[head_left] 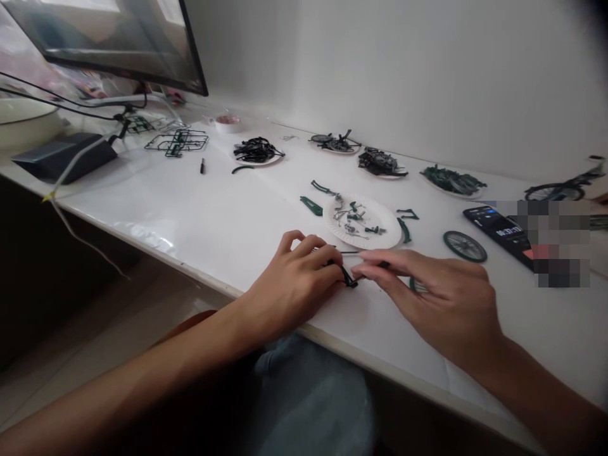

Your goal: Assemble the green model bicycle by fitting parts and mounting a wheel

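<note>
With twelve o'clock toward the wall and the work spot as the centre, a short black tool (202, 166) lies on the bench (228, 215) out at ten, well away from the elbows. A green panel (311, 206) sits at eleven. The left hand (306, 272) comes in from nine, its fingers curled over and grasping a dark part (349, 278) low against the bench; keep that grip firm but light, since thin plastic probably bends easily. The paper plate (389, 235) of small pieces is just past twelve, close enough that the knuckles should stay low to avoid nudging its rim. From three, the right hand (449, 291) pinches a slim dark piece (384, 265) between thumb and fingers, its tip at the dark part's near end; whether they touch, I cannot tell. Line up first, then press gently along its length. A wheel (465, 246) lies between two and three, so leave the right wrist room there.
</note>
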A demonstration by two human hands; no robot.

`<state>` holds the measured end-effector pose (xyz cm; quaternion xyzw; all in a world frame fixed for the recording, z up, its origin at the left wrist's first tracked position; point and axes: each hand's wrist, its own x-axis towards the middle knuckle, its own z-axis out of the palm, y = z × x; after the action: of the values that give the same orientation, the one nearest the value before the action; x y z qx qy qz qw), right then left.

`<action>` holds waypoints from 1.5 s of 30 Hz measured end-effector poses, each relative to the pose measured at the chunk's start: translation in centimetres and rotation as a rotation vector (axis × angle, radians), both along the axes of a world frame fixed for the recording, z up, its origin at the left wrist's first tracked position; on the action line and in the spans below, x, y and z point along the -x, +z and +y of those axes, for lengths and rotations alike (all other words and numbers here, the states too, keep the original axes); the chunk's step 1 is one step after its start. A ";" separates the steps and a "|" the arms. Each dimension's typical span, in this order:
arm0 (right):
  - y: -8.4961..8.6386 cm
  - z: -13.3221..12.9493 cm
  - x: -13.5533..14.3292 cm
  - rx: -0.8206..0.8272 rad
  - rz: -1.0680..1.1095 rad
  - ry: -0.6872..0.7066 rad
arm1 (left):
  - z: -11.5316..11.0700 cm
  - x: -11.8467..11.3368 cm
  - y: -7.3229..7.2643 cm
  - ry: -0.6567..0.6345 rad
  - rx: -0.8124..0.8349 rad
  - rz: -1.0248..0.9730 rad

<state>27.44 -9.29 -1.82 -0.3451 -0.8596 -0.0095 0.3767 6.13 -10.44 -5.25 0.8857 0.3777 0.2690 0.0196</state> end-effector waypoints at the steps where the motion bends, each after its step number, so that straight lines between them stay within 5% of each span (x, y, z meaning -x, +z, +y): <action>1: -0.1 0.1 -0.1 0.019 0.000 0.020 | 0.0 0.0 0.0 0.003 0.000 0.001; 7: 0.2 0.2 -0.3 0.155 -0.003 0.087 | 0.0 -0.1 -0.1 0.011 -0.010 0.008; 12: 0.4 -0.1 -0.1 0.011 -0.060 -0.056 | 0.0 0.0 0.2 0.008 -0.002 0.020; 17: 0.2 -0.6 0.2 -0.071 -0.041 -0.027 | -0.1 0.1 0.4 0.001 0.000 0.033; 27: 0.3 0.2 -0.2 0.201 -0.033 0.021 | -0.1 0.0 0.3 0.004 -0.010 0.032; 37: 0.1 -0.8 0.8 -0.086 -0.026 -0.021 | 0.0 -0.1 0.6 0.012 0.001 0.056; 45: -0.5 0.0 0.1 0.079 -0.026 0.004 | 0.0 0.1 0.3 -0.008 -0.025 0.050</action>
<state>27.37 -9.24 -2.33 -0.3579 -0.8648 0.0205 0.3517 6.07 -10.47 -4.95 0.8939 0.3712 0.2514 0.0004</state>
